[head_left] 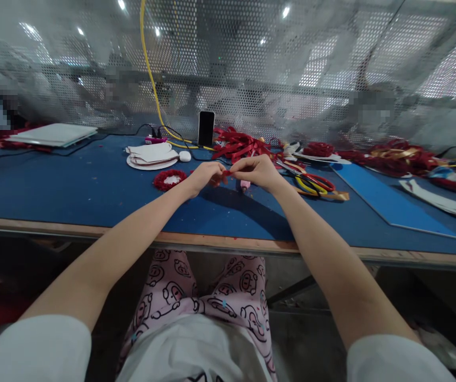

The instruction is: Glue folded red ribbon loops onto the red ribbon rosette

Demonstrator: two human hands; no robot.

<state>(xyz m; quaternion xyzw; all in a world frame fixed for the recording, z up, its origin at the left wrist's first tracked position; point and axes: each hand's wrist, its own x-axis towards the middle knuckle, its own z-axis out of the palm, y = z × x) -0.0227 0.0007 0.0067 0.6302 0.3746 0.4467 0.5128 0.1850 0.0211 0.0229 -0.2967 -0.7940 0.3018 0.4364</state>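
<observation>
Above the blue table, my left hand (207, 176) and my right hand (256, 171) meet with fingertips closed on a small piece of red ribbon (227, 173). Most of that piece is hidden by the fingers. Left of my left hand lies a fuzzy red ring (158, 181) with a white centre. Under my right hand the tip of a pink tool (245, 185) shows; its body is hidden. Scissors or similar tools with yellow handles (309, 185) and red handles (325, 182) lie to the right of my right hand.
Behind my hands sit a heap of red ribbon (239, 146) and an upright phone (206, 128). White cut sheets (150, 155) and a small white case (184, 156) lie at left. A blue board (387, 199) rests at right. A perforated metal screen (228, 63) stands behind the table.
</observation>
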